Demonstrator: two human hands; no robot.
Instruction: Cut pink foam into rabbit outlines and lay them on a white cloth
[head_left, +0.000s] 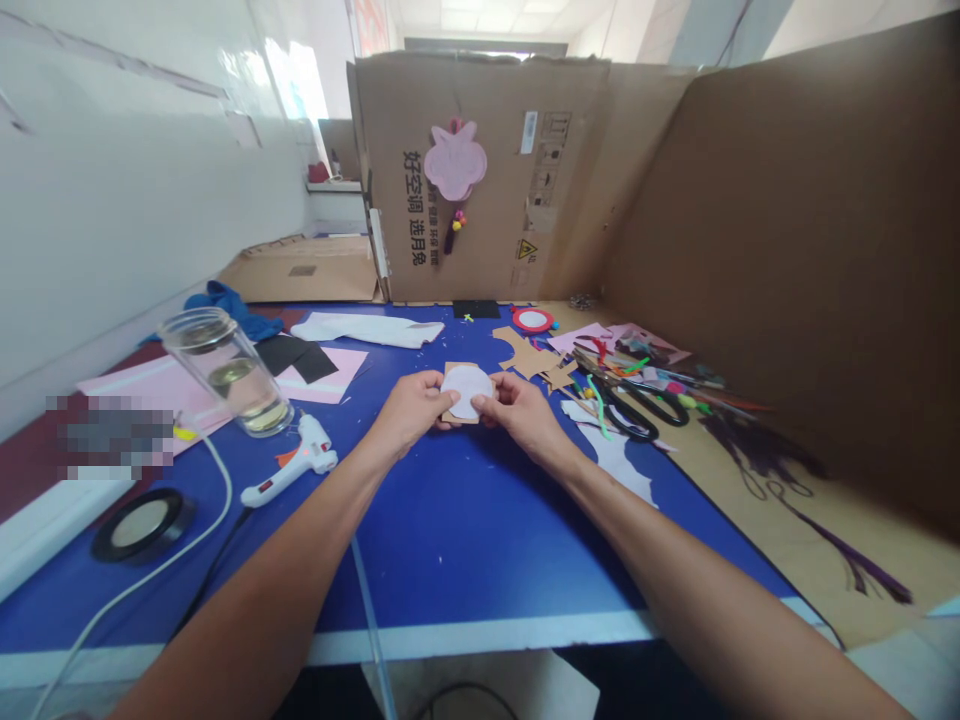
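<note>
Held white disc (468, 388), jar (224, 368) of yellowish liquid (251, 390)

Looks matt, like felt, on the white disc (465, 386); like dull cardboard on the brown piece (453, 366); shines like smooth glass on the jar (244, 385); seems plastic on the glue gun (292, 470).

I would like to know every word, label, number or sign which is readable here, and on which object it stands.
"好空调 选月兔": large characters in a column on the cardboard panel.
Smaller line beside it: too blurred to read surely.
Yellow warning triangle, same panel: symbol apparently a flame; small marking beside it unreadable.
Boxed handling signs, same panel: the top one seems upward arrows; others unclear.
White label, same panel: too small.
</note>
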